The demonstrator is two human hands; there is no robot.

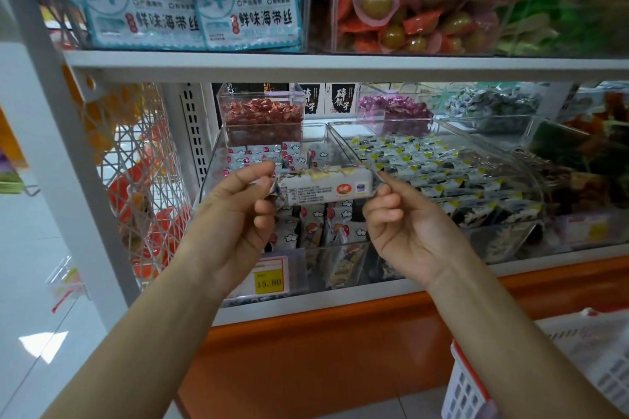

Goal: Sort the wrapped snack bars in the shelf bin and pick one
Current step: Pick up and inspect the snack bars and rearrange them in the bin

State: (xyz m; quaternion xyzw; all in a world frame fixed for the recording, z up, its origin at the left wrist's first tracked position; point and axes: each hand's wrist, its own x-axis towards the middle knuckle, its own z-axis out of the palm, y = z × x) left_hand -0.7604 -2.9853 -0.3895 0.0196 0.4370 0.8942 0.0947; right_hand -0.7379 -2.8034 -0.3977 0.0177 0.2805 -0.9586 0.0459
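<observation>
Head view: we look at a shop shelf (340, 66) with both our bare forearms raised before its lower level.
Snack bar (326, 185): one wrapped bar, white with a red mark and small print, lies level in the air between our two hands, just in front of and above the shelf bin.
Left hand (238, 211): thumb and forefinger pinch the crimped left end of the wrapper; the other fingers curl into the palm.
Right hand (405, 231): thumb and forefinger pinch the right end of the wrapper; the remaining fingers are curled and hold nothing else.
Shelf bin (214, 163): a clear, tilted bin on the lower shelf, directly behind the held bar.
Bars in the bin (258, 155): white wrappers with pink and red marks, some in rows at the far end, others standing on end at the near wall.
Neighbouring bin (531, 173): just right of the first, filled with black, white and yellow wrapped pieces.
Price tag (269, 281): yellow, reading 15.80, on the near face below the shelf bin.
Small clear box (260, 112): holds red-wrapped sweets, at the far end above the shelf bin.
Seaweed packs (190, 17): blue and white, on the upper shelf at left.
Basket (466, 384): white with a red rim, near right corner.
</observation>
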